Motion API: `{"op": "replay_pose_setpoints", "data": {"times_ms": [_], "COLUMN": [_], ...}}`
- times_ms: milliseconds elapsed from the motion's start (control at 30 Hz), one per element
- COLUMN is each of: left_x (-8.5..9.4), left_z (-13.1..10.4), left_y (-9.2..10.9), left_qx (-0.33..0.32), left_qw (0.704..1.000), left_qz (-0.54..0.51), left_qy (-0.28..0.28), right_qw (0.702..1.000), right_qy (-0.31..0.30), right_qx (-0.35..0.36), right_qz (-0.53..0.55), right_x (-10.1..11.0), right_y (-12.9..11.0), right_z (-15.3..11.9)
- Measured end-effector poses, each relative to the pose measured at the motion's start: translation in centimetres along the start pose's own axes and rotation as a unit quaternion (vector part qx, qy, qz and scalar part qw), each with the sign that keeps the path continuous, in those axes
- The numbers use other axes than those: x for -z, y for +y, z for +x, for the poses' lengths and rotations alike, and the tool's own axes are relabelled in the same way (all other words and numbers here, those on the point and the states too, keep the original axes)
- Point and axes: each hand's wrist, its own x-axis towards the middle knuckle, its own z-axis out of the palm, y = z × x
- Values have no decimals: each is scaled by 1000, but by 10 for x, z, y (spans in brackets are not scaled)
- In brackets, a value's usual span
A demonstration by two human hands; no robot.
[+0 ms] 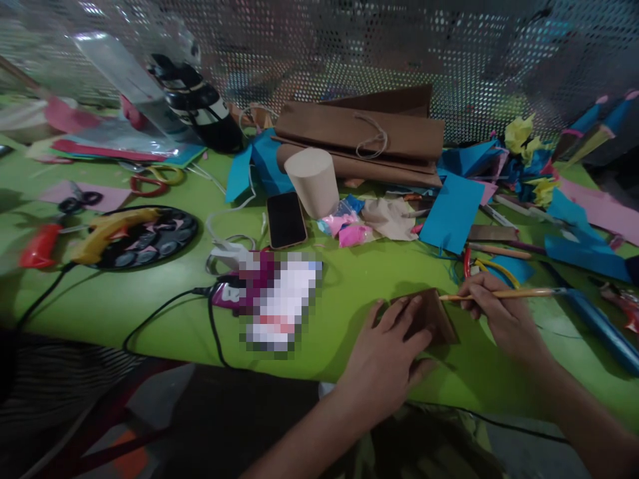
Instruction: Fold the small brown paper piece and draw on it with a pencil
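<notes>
Hand (492, 309) gripping pencil (532, 292), glue gun (100, 238) on tray (180, 228)

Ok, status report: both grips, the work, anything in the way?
Left grip spread on brown piece. Right grip holding pencil, tip at piece's right edge. Blue paper beyond; no apparent obstruction.

No legible text, labels, numbers or signs.
</notes>
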Motion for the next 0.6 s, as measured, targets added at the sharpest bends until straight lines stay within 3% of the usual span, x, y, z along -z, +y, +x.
{"op": "replay_pose_setpoints", "data": {"times_ms": [600], "left_x": [1], "left_z": [0], "left_y": [0], "left_qx": [-4], "left_qw": [1000], "left_qz": [6], "left_qy": [10], "right_qw": [997], "right_qy": [2], "right_qx": [20], "right_qz": [-75], "right_x": [-13], "right_y": [-5], "right_z": [10]}}
